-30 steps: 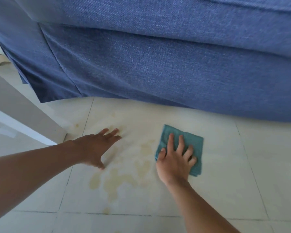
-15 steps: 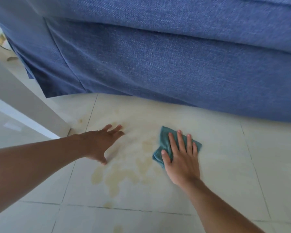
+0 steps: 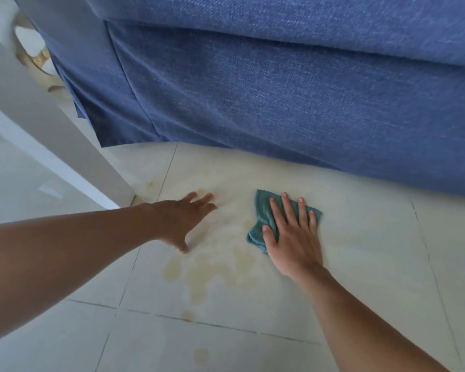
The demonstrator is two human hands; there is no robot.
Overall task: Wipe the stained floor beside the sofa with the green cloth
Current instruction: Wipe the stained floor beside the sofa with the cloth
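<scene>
A crumpled green cloth (image 3: 262,214) lies on the pale tiled floor (image 3: 365,253), just in front of the blue sofa (image 3: 279,89). My right hand (image 3: 293,237) presses flat on the cloth, fingers spread, covering most of it. A yellowish-brown stain (image 3: 212,269) spreads over the tile to the left of and below the cloth, with smaller spots nearer me. My left hand (image 3: 183,218) rests flat on the floor at the stain's upper left edge, fingers apart, holding nothing.
The sofa's fabric skirt hangs down to the floor along the back. A white panel or furniture edge (image 3: 51,146) runs diagonally at the left and meets the floor near my left hand. Dark grout lines cross the tiles.
My right hand has slid the cloth a little leftward toward the stain, bunching it under the palm. My left hand has stayed planted on the floor. The view has shifted slightly.
</scene>
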